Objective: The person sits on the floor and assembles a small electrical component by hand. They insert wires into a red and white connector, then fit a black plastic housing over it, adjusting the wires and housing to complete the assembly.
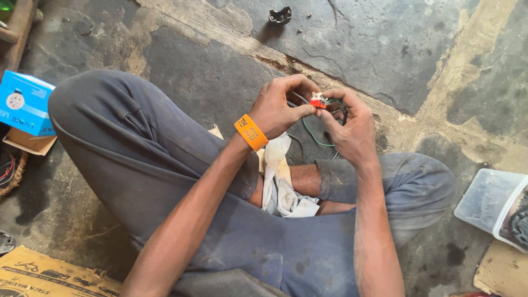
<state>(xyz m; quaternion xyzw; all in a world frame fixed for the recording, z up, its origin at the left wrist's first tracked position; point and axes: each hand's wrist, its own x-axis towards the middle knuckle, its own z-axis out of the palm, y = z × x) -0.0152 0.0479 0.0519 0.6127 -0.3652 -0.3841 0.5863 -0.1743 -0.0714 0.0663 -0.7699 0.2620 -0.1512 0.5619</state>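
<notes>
My left hand (pixel 280 107) and my right hand (pixel 352 129) meet above my crossed legs. Both pinch a small red connector (pixel 317 102) between their fingertips. Thin green and black wires (pixel 313 135) hang down from the connector, partly hidden by my right hand. An orange wristband (pixel 251 132) sits on my left wrist. A dirty white rag (pixel 280 181) lies in my lap between my legs.
A blue box (pixel 25 103) rests on a cardboard box at the left. A small black metal bracket (pixel 280 15) lies on the stone floor at the top. Clear plastic containers (pixel 489 206) stand at the right. Flat cardboard (pixel 49 275) lies at the bottom left.
</notes>
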